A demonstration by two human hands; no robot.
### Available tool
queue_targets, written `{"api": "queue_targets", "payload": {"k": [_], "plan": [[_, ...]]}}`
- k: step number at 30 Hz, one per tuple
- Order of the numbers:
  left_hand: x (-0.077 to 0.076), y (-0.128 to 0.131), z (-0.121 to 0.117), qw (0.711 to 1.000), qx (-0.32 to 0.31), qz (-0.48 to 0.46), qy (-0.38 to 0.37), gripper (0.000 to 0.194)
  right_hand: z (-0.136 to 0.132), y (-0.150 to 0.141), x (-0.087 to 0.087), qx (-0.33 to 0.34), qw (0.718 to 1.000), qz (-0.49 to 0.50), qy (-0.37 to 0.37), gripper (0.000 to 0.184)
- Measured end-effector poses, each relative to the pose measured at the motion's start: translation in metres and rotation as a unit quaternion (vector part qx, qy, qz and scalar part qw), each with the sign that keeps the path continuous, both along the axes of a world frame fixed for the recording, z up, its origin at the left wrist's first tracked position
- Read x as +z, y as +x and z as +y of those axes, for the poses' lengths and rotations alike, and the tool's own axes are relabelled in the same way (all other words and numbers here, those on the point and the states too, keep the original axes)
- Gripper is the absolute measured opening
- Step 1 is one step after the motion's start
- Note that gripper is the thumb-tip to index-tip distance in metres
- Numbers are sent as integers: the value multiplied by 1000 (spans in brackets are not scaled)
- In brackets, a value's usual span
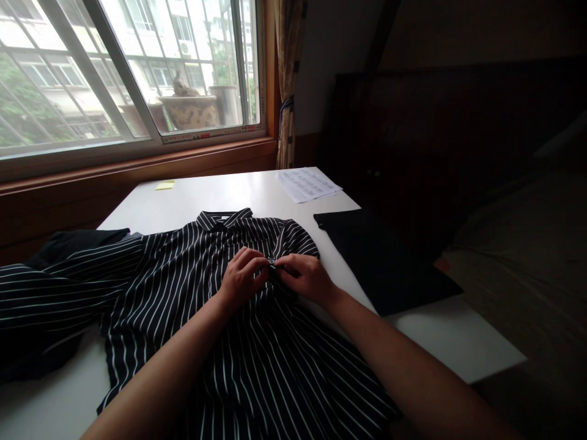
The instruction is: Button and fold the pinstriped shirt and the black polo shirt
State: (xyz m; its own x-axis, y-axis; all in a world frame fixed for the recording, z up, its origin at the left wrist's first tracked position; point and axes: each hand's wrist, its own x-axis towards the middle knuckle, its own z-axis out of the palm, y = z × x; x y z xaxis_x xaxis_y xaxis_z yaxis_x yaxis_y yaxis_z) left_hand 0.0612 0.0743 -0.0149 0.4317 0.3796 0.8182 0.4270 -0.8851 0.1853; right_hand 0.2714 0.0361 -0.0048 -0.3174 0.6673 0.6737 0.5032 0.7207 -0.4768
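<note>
A black shirt with white stripes (160, 287) lies spread out, its collar (224, 219) toward the window and one sleeve stretched to the left. Over its chest, my left hand (243, 275) pinches a fold of the cloth. My right hand (306, 276) grips the same fold from the other side, fingertips close to those of the left. Between them shows a small round button (271, 261). Whether the fold belongs to the front or to a cuff, I cannot tell. My fingers hide part of the cloth.
The shirt rests on a white table (220, 189). Dark folded cloth (389, 263) lies at the right edge, more dark clothing (68, 244) at the left. Printed sheets (307, 184) and a yellow sticky note (165, 184) are at the far side, below a barred window (183, 73).
</note>
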Motion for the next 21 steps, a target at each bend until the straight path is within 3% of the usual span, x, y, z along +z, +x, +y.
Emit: {"api": "queue_targets", "payload": {"k": [11, 21], "plan": [[4, 0, -4, 998, 13, -48, -37, 12, -1, 0, -2, -8, 1000, 10, -4, 30], [3, -2, -2, 998, 26, -51, -12, 18, 0, 0, -3, -16, 1000, 7, 16, 32]]}}
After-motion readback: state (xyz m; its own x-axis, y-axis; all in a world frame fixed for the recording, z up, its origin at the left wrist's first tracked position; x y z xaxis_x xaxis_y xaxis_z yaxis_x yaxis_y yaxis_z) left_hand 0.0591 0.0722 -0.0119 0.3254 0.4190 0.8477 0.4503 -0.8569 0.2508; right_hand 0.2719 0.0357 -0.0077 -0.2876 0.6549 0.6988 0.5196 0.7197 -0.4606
